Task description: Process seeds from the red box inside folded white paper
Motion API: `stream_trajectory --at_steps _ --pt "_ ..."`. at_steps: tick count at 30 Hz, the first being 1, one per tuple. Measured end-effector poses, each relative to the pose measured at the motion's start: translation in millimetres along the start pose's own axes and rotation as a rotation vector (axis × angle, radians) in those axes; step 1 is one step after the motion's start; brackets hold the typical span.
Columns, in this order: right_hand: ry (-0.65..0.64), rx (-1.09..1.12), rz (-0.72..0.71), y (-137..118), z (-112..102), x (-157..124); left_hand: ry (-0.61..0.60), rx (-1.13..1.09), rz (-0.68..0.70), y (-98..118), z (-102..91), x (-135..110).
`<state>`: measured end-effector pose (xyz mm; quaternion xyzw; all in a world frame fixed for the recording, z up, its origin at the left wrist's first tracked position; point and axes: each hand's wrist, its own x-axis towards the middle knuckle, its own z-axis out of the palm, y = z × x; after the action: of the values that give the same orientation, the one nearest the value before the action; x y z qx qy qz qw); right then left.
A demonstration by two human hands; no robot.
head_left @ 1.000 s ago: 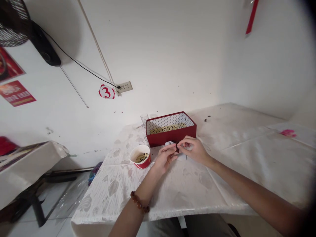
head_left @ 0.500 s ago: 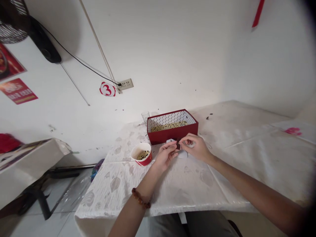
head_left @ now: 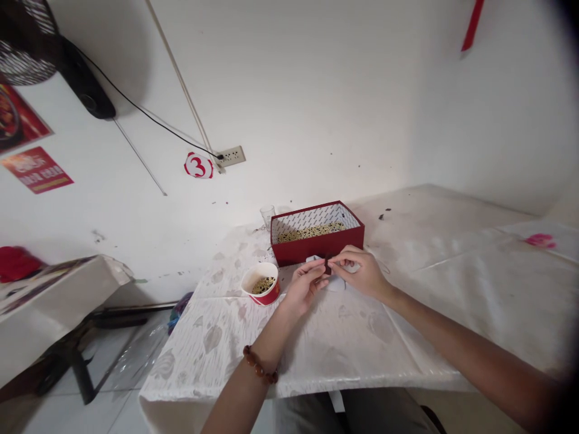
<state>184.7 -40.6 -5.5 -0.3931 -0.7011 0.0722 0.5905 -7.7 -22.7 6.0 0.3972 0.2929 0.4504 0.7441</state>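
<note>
Both hands meet over the table, just in front of a dark red box (head_left: 319, 247) with a patterned white lining. My left hand (head_left: 305, 286) pinches a small dark brown piece (head_left: 327, 266), too small to name. On its other side, my right hand (head_left: 362, 272) grips the same piece between thumb and fingertips. Beneath the hands lies something white (head_left: 335, 283), partly covered by them. Pale and black grains (head_left: 312, 232) cover the bottom of the box. Left of my left hand stands a red and white paper tub (head_left: 266, 295) with similar grains inside.
A clear glass (head_left: 268, 216) stands behind the box's left corner. Dark bits (head_left: 384, 214) lie on the patterned white tablecloth (head_left: 217, 374) to the right. A wall socket (head_left: 231, 157) with a black cable is above, and another table (head_left: 58, 301) stands at left.
The whole view has shifted very slightly. Both hands stay in the same place around the small brown piece, with little visible movement of the fingers.
</note>
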Motion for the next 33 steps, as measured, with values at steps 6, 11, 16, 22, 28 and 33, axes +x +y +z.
stream_trajectory --at_steps 6,11,16,22,28,33 --pt "0.056 0.02 0.016 0.0 0.6 -0.7 -0.01 0.008 -0.025 -1.5 -1.8 2.0" --pt "-0.023 0.057 0.003 -3.3 0.2 0.0 0.012 0.004 -0.027 -2.9 -2.9 4.6" --pt "0.019 0.041 0.055 -3.5 0.8 0.3 -0.001 0.001 -0.02 -3.1 -2.1 3.6" --pt "-0.061 0.011 0.043 -6.1 -0.5 1.2 0.013 -0.001 -0.018 -3.2 -3.1 3.5" --pt "0.024 -0.08 0.039 -2.9 0.9 0.9 0.024 0.012 -0.015 -2.4 -3.6 4.4" --pt "-0.041 -0.127 -0.011 -3.5 0.1 0.2 0.03 0.008 -0.005 -3.6 -3.8 4.5"
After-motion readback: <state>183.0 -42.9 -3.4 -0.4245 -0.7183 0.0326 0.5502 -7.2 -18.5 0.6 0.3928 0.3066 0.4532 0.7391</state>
